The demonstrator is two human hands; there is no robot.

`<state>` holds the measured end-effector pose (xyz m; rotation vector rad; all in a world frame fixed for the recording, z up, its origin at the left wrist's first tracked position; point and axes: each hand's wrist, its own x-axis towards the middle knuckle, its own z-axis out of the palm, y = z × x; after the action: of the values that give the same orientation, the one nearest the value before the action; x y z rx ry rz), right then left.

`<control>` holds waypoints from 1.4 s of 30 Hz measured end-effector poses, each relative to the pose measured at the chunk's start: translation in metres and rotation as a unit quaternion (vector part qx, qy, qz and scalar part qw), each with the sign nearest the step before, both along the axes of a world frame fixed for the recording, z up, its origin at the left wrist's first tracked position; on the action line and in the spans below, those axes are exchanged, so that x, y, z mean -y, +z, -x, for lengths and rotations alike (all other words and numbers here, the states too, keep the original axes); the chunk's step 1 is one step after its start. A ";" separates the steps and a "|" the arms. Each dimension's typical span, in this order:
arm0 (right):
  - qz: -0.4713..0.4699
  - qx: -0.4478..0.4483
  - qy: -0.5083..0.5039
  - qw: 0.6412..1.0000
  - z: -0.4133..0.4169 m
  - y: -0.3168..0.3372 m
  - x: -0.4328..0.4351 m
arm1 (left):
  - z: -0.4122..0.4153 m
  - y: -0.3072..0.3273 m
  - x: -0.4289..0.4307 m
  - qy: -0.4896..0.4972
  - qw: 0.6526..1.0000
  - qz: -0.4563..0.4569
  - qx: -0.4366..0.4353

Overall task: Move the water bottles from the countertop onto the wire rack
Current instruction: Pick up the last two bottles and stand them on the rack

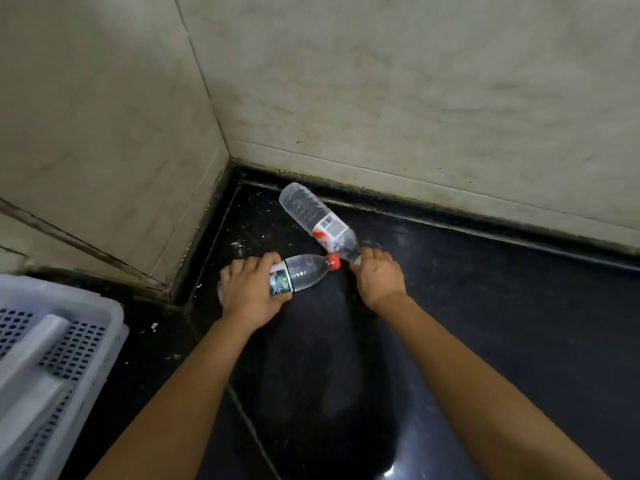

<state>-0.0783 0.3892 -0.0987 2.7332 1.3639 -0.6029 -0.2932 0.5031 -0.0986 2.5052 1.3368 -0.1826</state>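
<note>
Two clear plastic water bottles lie on their sides on the black countertop (485, 323) near the corner of the walls. The nearer bottle (304, 271) has a green-and-white label and a red cap pointing right; my left hand (251, 289) is wrapped around its body. The farther bottle (317, 218) has a white-and-red label, its base toward the wall; my right hand (377, 273) grips its neck end, hiding the cap. No wire rack is in view.
A white perforated plastic basket (52, 358) sits at the lower left on the counter. Beige tiled walls meet in a corner just behind the bottles. White crumbs dot the counter near the corner.
</note>
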 end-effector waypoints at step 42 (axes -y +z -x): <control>-0.325 -0.129 -0.196 0.916 -0.069 0.098 0.299 | -0.038 0.062 0.240 0.125 0.905 0.253 0.317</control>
<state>-0.0095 0.0903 -0.0007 3.6403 1.2299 -0.6325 -0.2547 0.2635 -0.0364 1.7179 1.1231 0.2869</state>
